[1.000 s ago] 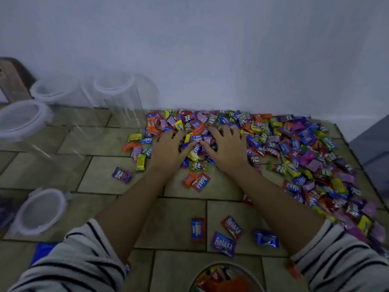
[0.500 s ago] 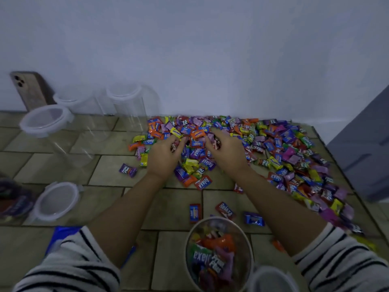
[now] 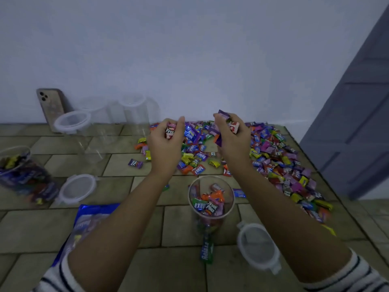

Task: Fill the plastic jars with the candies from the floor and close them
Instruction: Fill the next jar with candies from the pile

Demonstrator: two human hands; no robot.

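Two empty clear jars (image 3: 134,116) by the wall are so transparent that their outlines barely show, and the left forearm hides part of a blue candy bag (image 3: 90,218). Both hands curl around wrapped candies (image 3: 170,130). The left hand (image 3: 166,142) and right hand (image 3: 232,140) are held over the candy pile (image 3: 284,165) on the floor. Nearer me, the open, partly filled jar (image 3: 210,177) stands between the forearms, a lid (image 3: 257,247) just beside it.

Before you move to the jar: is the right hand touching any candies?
Touching. In the head view the right hand grips a bunch of wrapped candies, fingers curled round them, above the pile.
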